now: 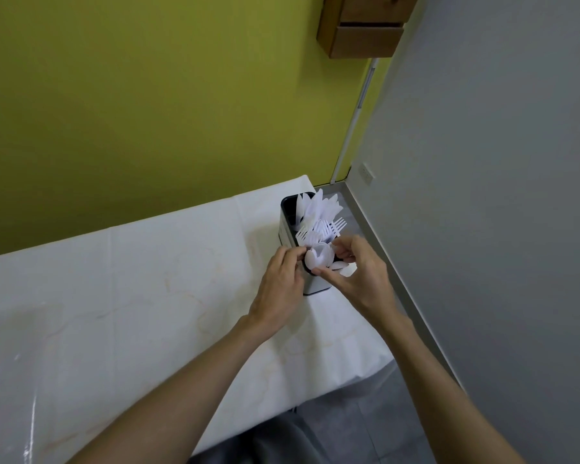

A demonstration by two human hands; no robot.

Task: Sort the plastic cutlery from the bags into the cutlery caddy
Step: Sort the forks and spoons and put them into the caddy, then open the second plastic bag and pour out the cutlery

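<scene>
Your left arm (188, 373) and right arm (449, 390) reach forward and come close together. Your left hand (282, 279) shows its back. Its fingers bend in toward the other hand, and it is hard to tell if they grip anything. Your right hand (362, 272) is just beside it, thumb low and fingers curled above, pinching white spoons (317, 257).
</scene>
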